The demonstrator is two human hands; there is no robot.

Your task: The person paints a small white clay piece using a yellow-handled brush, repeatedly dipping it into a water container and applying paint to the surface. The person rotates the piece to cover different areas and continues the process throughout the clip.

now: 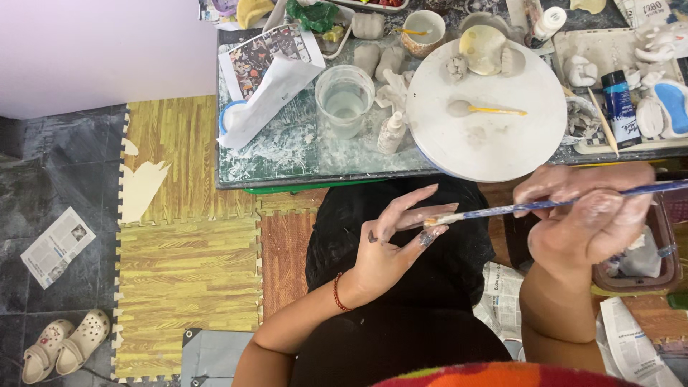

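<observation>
At the far left of the frame, low on the dark tiled floor, lies a folded newspaper, and below it, in the lower left corner, a pair of pale clogs. To their right are yellow wood-grain foam floor mats.

Across the upper middle runs my worktable, its surface smeared with white. On it, from the left, a sheet of white paper lies just beside a clear plastic cup of cloudy water, then a small white squeeze bottle.

Below the table edge, at centre frame, my left hand is held open over my black-clothed lap, fingers spread and holding nothing; a red bracelet circles the wrist. The bristle tip of a paintbrush touches my left fingers.

Above, upper right of centre, a round white turntable carries a small clay spoon with a yellow handle and a few clay lumps.

At right, my right hand, dusted with pale clay, is closed around the blue paintbrush handle, which runs off the right edge. In the upper right a dark blue paint bottle lies on the table.
</observation>
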